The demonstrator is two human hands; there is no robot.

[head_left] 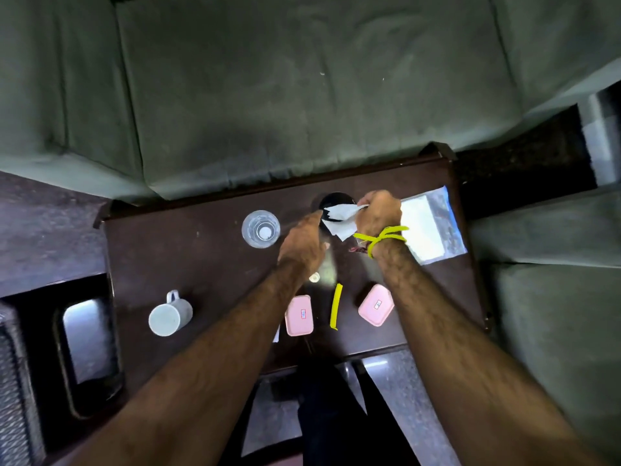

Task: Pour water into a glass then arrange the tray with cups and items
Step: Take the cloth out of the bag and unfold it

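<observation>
Head view: hands [339, 230] pinch crumpled white tissue [341, 220] over round dark cup [336, 201].

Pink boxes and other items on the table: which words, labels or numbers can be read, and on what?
No text can be read.
Left pink box: small label with red marks, too blurred.
Right pink box: small label, too blurred.
Mug, glass, plastic bag: no print visible.

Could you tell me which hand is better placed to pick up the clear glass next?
The left hand. It is empty and beside the glass, while the right hand pinches a white tissue over the dark cup.
</observation>
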